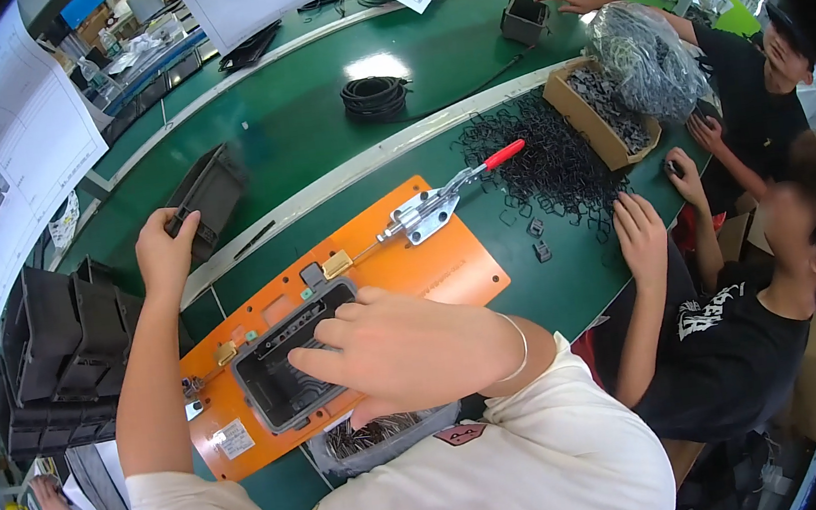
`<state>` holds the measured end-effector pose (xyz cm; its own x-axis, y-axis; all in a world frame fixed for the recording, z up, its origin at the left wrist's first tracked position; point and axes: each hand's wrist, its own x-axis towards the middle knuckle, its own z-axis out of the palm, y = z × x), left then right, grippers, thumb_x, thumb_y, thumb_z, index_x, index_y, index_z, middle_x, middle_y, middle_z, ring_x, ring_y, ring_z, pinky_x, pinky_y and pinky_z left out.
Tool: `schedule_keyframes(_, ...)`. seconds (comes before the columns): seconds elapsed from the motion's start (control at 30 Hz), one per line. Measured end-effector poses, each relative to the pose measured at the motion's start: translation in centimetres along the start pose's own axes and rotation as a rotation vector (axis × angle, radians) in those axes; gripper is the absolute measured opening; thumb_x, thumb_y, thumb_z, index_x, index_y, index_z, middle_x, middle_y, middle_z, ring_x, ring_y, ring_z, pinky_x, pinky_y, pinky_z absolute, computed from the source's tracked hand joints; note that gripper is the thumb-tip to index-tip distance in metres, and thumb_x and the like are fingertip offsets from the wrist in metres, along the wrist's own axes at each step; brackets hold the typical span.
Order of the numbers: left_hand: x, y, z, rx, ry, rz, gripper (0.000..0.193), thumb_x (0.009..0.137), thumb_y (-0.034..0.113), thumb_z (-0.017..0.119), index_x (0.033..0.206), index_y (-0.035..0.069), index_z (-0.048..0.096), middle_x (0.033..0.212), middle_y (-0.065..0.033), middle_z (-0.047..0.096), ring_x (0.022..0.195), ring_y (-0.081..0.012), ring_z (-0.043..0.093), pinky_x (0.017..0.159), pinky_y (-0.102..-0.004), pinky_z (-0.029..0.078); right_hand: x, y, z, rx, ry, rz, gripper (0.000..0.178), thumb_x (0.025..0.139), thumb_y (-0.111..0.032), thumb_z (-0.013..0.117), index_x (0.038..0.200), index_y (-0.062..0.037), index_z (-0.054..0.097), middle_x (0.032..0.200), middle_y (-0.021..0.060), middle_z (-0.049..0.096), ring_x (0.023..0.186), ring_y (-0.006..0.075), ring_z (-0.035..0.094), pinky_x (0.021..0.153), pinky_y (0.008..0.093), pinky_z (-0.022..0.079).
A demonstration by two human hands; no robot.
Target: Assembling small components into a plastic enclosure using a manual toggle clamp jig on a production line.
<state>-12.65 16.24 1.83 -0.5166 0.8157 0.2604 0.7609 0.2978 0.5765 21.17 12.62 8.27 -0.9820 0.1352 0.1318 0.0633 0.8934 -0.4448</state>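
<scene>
My left hand [167, 250] pinches the near edge of a dark grey plastic box [210, 199], which stands tilted beside the rail. Another grey open-topped box [258, 401] sits in an orange fixture plate [461, 274]. Over this box's right side lies my right hand [388, 343], fingers stretched out and spread, covering part of its rim and inside. A toggle clamp [424, 217] with a red handle [504, 154] is mounted at the plate's far right, its rod ending in a brass block [337, 263] near the box.
Stacked grey boxes [70, 334] stand at left. A tub of small metal parts [378, 435] sits near me. Loose black clips [538, 155] and a cardboard tray [589, 118] lie right, beside two co-workers. A coiled black cable [375, 97] rests on the green belt [299, 96].
</scene>
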Motion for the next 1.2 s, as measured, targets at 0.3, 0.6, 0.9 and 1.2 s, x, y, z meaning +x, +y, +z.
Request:
schedule_keyframes(0.3, -13.5, 8.5, -15.4, -0.079, 0.187, 0.583, 0.02, 0.081, 0.001, 0.062, 0.1, -0.003, 0.057, 0.088, -0.009, 0.053, 0.082, -0.018, 0.051, 0.077, -0.0244, 0.039, -0.5, -1.0, 0.2, -0.004, 0.013, -0.041, 0.053, 0.074, -0.03, 0.075, 0.114, -0.0024, 0.053, 0.093, 0.0121, 0.061, 0.09, 0.0295, 0.061, 0.079, 0.0379, 0.044)
schedule_keyframes(0.6, -17.6, 1.7, -28.0, 0.046, 0.636, 0.442, 0.03, 0.092, 0.002, 0.056, 0.121, -0.001, 0.053, 0.117, -0.0077, 0.052, 0.106, -0.0149, 0.051, 0.094, -0.025, 0.037, -3.3, 0.9, -3.0, -0.065, 0.392, 0.161, 0.056, 0.077, -0.028, 0.071, 0.123, -0.0001, 0.052, 0.107, 0.0198, 0.062, 0.098, 0.0393, 0.057, 0.086, 0.0429, 0.045)
schedule_keyframes(0.9, -13.3, -0.8, -30.2, 0.322, 0.609, 0.466, 0.02, 0.088, 0.003, 0.059, 0.108, 0.002, 0.057, 0.091, -0.0063, 0.051, 0.081, -0.0159, 0.051, 0.075, -0.0246, 0.042, -3.2, -0.2, -2.9, -0.052, 0.272, 0.131, 0.071, 0.069, -0.027, 0.077, 0.126, 0.0042, 0.051, 0.113, 0.0199, 0.061, 0.096, 0.0353, 0.059, 0.086, 0.0392, 0.047)
schedule_keyframes(1.2, -11.0, -5.5, -29.7, 0.149, 0.539, 0.4, 0.024, 0.091, 0.008, 0.057, 0.115, 0.004, 0.057, 0.109, -0.0064, 0.054, 0.093, -0.0159, 0.053, 0.08, -0.0236, 0.043, -3.9, 0.0, -2.8, -0.067, 0.326, 0.134, 0.07, 0.068, -0.027, 0.078, 0.124, 0.005, 0.051, 0.109, 0.0197, 0.061, 0.092, 0.0352, 0.06, 0.083, 0.0392, 0.048)
